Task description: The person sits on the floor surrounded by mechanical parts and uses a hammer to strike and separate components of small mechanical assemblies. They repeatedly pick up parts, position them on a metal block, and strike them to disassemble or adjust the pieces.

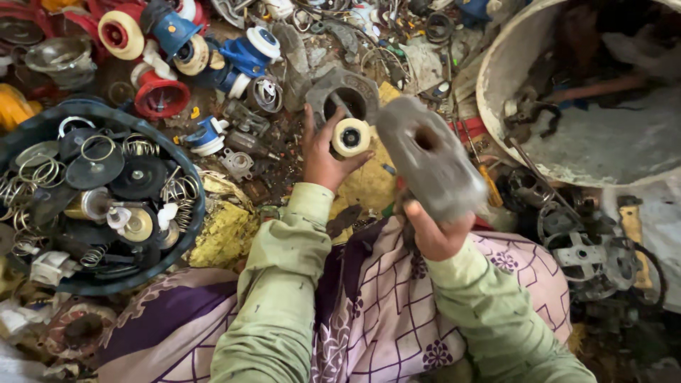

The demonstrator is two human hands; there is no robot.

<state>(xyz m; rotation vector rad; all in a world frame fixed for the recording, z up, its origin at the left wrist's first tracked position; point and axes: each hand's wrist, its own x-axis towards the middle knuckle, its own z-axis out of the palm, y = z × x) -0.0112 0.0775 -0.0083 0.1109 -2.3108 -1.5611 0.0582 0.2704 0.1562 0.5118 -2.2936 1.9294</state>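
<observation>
Two parts are held above the lap: a cream wheel (351,136) pinched in the left hand (323,157), a grey metal casting (429,159) gripped by the right hand (434,234); they are not yet joined, with sorted springs lying in the black tub (188,245).

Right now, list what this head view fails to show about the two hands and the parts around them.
- Grey metal block in the right hand: motion-blurred, surface detail unreadable.
- Right hand's fingers: hidden behind the block.
- Cream roller in the left hand: its back is hidden by the palm.
- Black basket of springs and discs: cut by the left edge.
- White tub: cut by the right edge, inside shadowed.
</observation>
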